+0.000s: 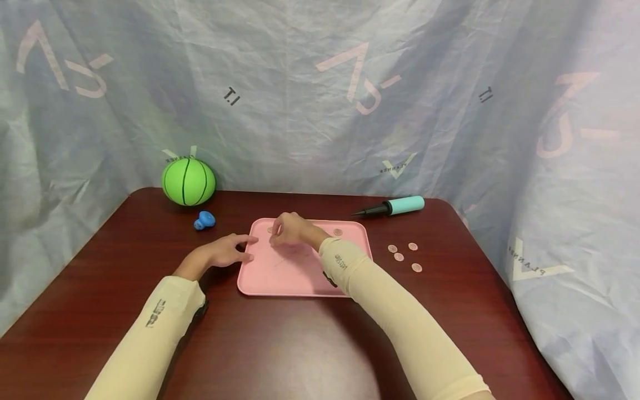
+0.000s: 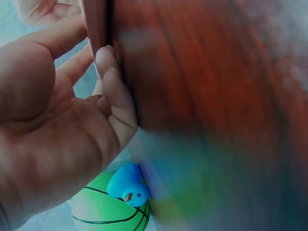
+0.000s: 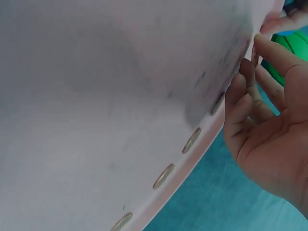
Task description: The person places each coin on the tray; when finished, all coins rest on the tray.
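Observation:
A pink tray (image 1: 287, 278) lies on the dark wooden table. My right hand (image 1: 292, 229) is over its far left part and pinches a coin (image 3: 255, 55) between thumb and fingertips. Along the far rim lies a row of coins, among them one (image 1: 338, 232) right of the hand; the right wrist view shows several, such as this coin (image 3: 163, 176). At the tray's left edge rests my left hand (image 1: 222, 251), its thumb and forefinger reaching over the rim and other fingers bent against the side. It holds no coin that I can see.
Several coins (image 1: 398, 256) lie on the table right of the tray. A teal and black hand pump (image 1: 405, 205) lies behind them. At the back left are a green ball (image 1: 188, 182) and a small blue toy duck (image 2: 129, 185). A grey curtain (image 1: 280, 111) hangs behind the table.

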A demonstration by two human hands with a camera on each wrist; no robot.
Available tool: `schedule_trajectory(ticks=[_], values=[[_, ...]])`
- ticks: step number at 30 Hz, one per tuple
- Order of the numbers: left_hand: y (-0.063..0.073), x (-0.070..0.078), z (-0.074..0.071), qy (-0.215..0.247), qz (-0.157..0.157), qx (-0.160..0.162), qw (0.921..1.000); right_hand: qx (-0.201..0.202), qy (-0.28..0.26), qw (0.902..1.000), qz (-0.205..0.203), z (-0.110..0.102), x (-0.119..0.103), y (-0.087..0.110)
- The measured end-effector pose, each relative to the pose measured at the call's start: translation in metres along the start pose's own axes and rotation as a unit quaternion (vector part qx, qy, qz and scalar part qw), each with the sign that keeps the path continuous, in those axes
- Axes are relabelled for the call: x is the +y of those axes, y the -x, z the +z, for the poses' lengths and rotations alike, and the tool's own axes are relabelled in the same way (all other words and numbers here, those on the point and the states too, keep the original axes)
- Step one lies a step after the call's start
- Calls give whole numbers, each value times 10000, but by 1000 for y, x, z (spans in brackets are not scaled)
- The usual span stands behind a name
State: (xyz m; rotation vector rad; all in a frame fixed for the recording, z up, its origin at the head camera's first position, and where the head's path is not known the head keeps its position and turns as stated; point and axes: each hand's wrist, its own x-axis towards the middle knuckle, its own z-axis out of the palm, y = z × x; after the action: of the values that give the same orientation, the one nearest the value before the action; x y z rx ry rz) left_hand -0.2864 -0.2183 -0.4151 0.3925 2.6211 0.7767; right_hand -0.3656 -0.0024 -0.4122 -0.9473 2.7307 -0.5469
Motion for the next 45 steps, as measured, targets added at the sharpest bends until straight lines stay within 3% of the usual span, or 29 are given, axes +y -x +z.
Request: schedule_trajectory(ticks=[45], values=[[-1, -1, 0, -20, 14, 14, 10000, -82, -3, 9997, 232, 7, -2, 2]])
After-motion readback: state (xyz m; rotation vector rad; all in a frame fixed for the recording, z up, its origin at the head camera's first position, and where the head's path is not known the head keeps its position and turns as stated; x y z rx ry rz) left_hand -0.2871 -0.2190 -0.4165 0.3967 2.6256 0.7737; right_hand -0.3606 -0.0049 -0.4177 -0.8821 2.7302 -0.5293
